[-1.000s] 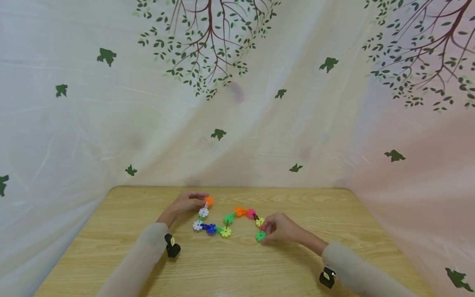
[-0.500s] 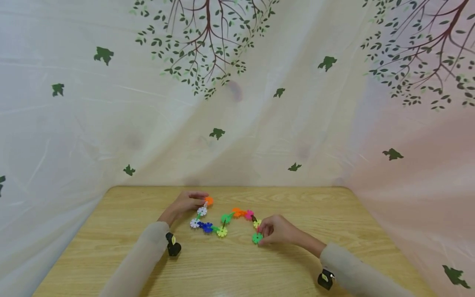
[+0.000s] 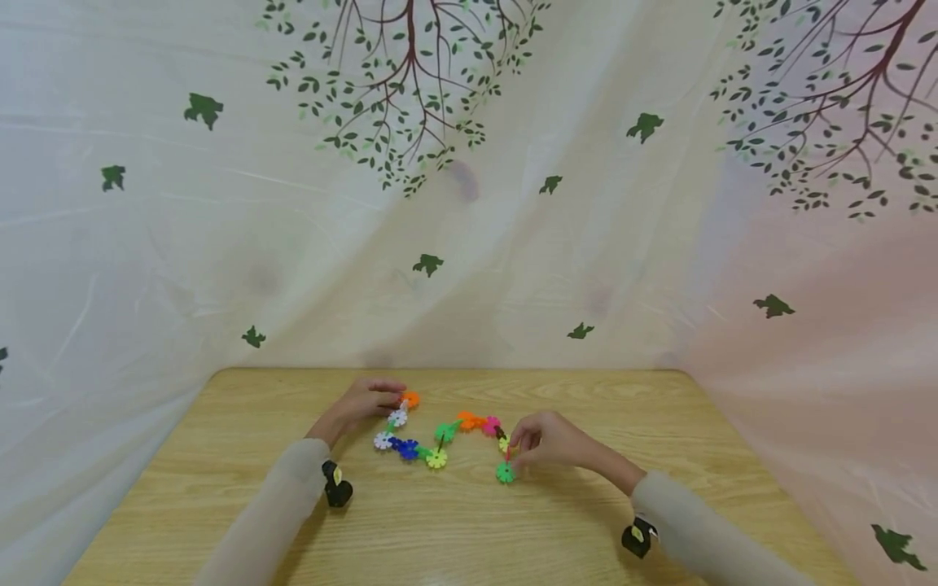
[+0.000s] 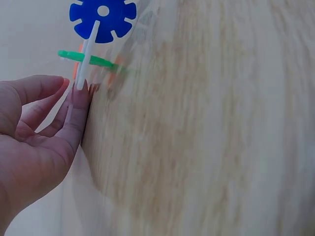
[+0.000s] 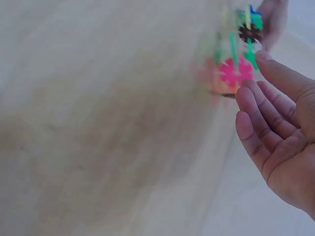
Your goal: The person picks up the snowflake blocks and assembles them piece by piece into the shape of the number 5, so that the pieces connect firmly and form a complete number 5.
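Note:
A chain of interlocking plastic snowflake discs lies winding across the wooden table (image 3: pixel 440 529). At its left end, the left hand (image 3: pixel 359 404) pinches near the orange disc (image 3: pixel 410 400), beside a white disc (image 3: pixel 397 417). In the left wrist view, the fingertips of the left hand (image 4: pixel 47 125) are at a white disc seen edge-on, below a blue disc (image 4: pixel 103 20). The right hand (image 3: pixel 553 442) is beside the green disc (image 3: pixel 505 472) at the other end. In the right wrist view, its thumb and fingers (image 5: pixel 253 132) stand apart, loosely bent, with nothing between them; a pink disc (image 5: pixel 236 72) lies beyond.
The chain's middle has a dark blue disc (image 3: pixel 409 449), a yellow disc (image 3: pixel 436 459) and a pink disc (image 3: pixel 492 426). A pale curtain (image 3: pixel 498 309) with printed trees and birds hangs behind the table. Each wrist carries a black camera (image 3: pixel 338 488).
The right hand has let go of the green end disc and drawn slightly back and up. The orange disc at the left hand has shifted a little toward the person. The chain's shape hardly differs.

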The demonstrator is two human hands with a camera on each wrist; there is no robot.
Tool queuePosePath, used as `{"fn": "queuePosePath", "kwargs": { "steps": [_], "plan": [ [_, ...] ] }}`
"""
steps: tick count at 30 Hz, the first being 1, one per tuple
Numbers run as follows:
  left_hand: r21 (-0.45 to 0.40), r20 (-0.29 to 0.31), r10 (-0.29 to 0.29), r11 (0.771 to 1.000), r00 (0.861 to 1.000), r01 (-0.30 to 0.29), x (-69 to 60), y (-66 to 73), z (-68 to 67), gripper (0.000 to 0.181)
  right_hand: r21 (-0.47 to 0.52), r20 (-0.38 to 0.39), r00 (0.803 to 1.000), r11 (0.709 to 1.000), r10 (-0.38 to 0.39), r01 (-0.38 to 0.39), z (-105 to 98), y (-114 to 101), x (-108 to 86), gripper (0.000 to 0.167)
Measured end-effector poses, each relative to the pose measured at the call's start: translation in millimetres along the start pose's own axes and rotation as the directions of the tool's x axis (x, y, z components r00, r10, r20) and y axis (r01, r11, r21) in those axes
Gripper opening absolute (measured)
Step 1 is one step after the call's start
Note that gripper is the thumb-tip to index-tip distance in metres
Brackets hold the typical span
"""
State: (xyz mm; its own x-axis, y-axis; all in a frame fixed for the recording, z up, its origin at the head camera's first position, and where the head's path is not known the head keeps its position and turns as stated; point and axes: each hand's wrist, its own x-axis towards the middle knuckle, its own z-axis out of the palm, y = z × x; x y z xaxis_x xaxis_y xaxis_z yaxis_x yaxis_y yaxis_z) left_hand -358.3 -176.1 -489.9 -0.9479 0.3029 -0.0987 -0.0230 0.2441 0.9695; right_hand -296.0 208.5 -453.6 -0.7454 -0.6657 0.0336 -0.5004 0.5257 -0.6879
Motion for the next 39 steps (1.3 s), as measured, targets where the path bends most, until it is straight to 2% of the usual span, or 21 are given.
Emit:
{"fn": "queuePosePath", "kwargs": {
  "steps": [4,8,13,17,19,24,31,33,39],
  "plan": [
    [-0.04,0.01,-0.017,0.999,1.0,0.017,-7.7,0.0,-6.1,0.04,0.007,0.0,1.0,1.0,-0.013,0.013,-14,-3,11.1,0.022],
    [-0.043,0.036,-0.01,0.999,0.999,0.012,-19.8,0.3,-14.0,0.042,0.025,0.013,0.999,0.999,-0.043,0.042,-26,-2,26.3,0.02],
    [-0.008,0.121,0.017,1.0,0.992,-0.016,-37.0,-1.5,-23.4,0.044,0.041,0.058,0.995,0.996,-0.081,0.079,-32,4,45.6,0.023],
    [0.01,0.199,0.027,1.0,0.98,-0.03,-48.9,-2.1,-26.9,0.048,0.05,0.113,0.991,0.996,-0.074,0.068,-33,8,58.5,0.028],
    [0.013,0.216,0.013,1.0,0.976,-0.016,-53.0,-1.9,-27.2,0.05,0.056,0.139,0.988,0.996,-0.07,0.063,-32,10,63.8,0.03],
    [0.027,0.229,-0.012,1.0,0.973,0.006,-58.3,-2.4,-27.1,0.049,0.065,0.204,0.976,0.996,-0.078,0.066,-29,13,72.4,0.032],
    [0.107,0.23,-0.025,0.994,0.973,0.0,-63.3,-3.0,-25.4,0.05,0.029,0.262,0.961,0.996,-0.09,0.086,-23,21,78.8,0.039],
    [0.094,0.246,-0.025,0.996,0.969,0.002,-63.9,-3.4,-24.1,0.051,0.028,0.271,0.959,0.997,-0.08,0.075,-22,23,79.5,0.041],
    [-0.016,0.272,-0.035,0.999,0.962,0.041,-62.6,-6.0,-20.9,0.048,0.038,0.265,0.962,0.998,-0.058,0.05,-21,23,77.5,0.041]
  ]
}}
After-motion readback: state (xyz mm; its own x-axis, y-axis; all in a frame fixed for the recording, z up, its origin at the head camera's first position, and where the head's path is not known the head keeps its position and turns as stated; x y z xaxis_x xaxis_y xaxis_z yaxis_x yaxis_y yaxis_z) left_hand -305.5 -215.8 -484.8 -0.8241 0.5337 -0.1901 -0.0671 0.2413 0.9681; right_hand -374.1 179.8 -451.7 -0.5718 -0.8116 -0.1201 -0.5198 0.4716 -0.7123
